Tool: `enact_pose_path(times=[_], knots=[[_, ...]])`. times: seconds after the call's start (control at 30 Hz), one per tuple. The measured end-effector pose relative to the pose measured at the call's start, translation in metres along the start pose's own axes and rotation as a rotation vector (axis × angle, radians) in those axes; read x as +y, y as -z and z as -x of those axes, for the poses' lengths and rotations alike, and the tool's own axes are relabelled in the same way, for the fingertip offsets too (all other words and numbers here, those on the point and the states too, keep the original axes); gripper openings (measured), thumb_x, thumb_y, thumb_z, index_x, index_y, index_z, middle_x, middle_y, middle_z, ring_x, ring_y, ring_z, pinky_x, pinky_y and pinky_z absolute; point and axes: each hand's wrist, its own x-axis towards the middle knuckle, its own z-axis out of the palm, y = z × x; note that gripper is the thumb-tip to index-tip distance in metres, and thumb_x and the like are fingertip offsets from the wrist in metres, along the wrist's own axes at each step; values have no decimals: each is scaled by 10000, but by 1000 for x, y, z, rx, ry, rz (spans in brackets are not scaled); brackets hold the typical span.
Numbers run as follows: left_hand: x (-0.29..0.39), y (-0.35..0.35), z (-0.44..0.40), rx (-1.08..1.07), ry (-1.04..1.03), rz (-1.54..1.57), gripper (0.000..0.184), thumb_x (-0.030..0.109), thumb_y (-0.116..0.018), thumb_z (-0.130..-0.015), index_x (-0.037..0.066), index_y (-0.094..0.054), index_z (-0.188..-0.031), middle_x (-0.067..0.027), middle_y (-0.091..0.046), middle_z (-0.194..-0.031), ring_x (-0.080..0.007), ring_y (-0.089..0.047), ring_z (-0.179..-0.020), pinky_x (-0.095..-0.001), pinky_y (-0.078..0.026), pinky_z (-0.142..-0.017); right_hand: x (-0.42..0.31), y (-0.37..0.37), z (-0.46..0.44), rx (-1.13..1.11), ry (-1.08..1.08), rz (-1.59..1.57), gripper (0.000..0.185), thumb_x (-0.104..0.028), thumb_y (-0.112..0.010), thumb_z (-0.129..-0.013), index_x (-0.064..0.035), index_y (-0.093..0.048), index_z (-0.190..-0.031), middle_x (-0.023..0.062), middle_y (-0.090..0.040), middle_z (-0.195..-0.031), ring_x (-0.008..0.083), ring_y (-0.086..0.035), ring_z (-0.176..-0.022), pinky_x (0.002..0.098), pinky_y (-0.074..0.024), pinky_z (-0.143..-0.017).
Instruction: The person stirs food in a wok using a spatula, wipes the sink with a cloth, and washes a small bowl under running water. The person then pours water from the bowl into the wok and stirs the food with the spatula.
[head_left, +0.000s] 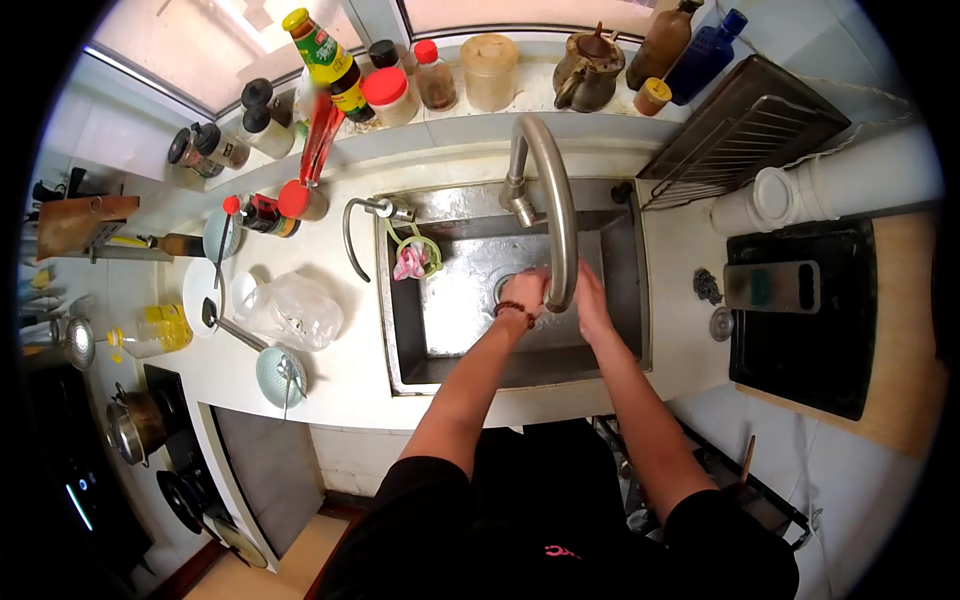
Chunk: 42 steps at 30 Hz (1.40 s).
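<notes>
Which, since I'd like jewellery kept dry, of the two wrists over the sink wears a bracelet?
The left wrist: a dark beaded bracelet lies across it, next to the left hand. The right wrist is bare.

On my remote feed, L arm (475,382) & R arm (645,410), both bare below the elbow, reach fwd/down, angled in twd each other. L hand (525,288) is partly hidden, grip unclear. R hand (592,305) is just beside it, fingers (586,282) approx. straight fwd; can't tell if the 2 touch.
</notes>
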Motion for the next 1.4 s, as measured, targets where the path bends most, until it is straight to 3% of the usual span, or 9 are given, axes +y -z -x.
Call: enact_pose_path(times=[0.23, 0.3, 0.37, 0.43, 0.5, 0.73, 1.1, 1.17, 1.4], knots=[[-48, 10, 57, 184, 495, 497, 371, 370, -808, -870, 35, -661, -931, -93, -683, -826, -179, -659, -741, -344, -555, -696, -116, -83, -49, -87, -191, -450, 904, -541, -478, -1039, 49, -80, -1596, 231, -258, -1631, 318, -255, -1522, 411, -258, -1219], [-49, 10, 72, 168, 747, 1241, 349, 347, -821, -869, 64, -623, -917, -79, -689, -833, -170, -646, -725, -299, -541, -686, -135, -84, -43, -134, -245, -466, 481, -528, -473, -1046, -101, -612, -1217, 28, -588, -980, 150, -579, -905, 319, -493, -862], [-36, 17, 79, 211, 743, 1275, 270, 287, -755, -944, 84, -577, -947, -40, -620, -763, -150, -624, -721, -282, -518, -639, -106, -76, -26, -107, -201, -469, 417, -469, -501, -1051, -95, -639, -1169, 40, -582, -932, 168, -580, -862, 334, -504, -876], [-16, 30, 78, 154, 937, 1499, 235, 261, -717, -973, 82, -571, -929, -37, -624, -753, -148, -604, -638, -289, -490, -539, -18, -43, -40, -36, 466, 416, 404, -381, -517, -1059, -36, -643, -1226, 113, -656, -1062, 237, -637, -986, 358, -486, -993], [3, 29, 73, 92, 899, 1449, 305, 363, -610, -1031, 60, -619, -999, -79, -670, -817, -172, -627, -672, -310, -509, -560, -44, -66, 57, -211, 316, 724, 438, -329, -504, -1064, 2, -584, -1340, 232, -622, -1323, 311, -604, -1250, 381, -443, -1071], [6, 6, 44, 113, 919, 891, 695, 563, -396, -1060, -63, -647, -1229, -189, -712, -1075, -286, -667, -985, -397, -526, -864, 4, -84, 80, 55, 612, 602, 412, -281, -372, -1094, -13, -645, -1247, 226, -697, -1169, 409, -669, -1059, 439, -514, -904], [56, 45, 50, 119, 799, 526, 683, 509, -366, -1059, -101, -672, -1089, -295, -709, -1084, -444, -676, -1048, -484, -515, -898, -2, -79, 85, 157, 485, 542, 393, -310, -463, -1084, -11, -698, -1184, 168, -747, -1087, 296, -716, -1002, 374, -525, -889], [45, 39, 52, 47, 436, 411, 685, 507, -326, -1066, -90, -658, -1112, -305, -688, -1133, -467, -644, -1086, -490, -500, -928, 20, -73, 62, 179, 424, 338, 394, -321, -493, -1075, -4, -700, -1184, 154, -749, -1095, 271, -715, -994, 365, -531, -878], [32, 55, 104, 0, 480, 1100, 345, 319, -552, -1050, 25, -595, -1226, -75, -659, -1153, -158, -663, -979, -351, -598, -780, 12, -56, 46, 113, 118, -27, 324, -303, -591, -1042, -5, -718, -1031, 30, -709, -935, 89, -609, -842, 268, -489, -762]])
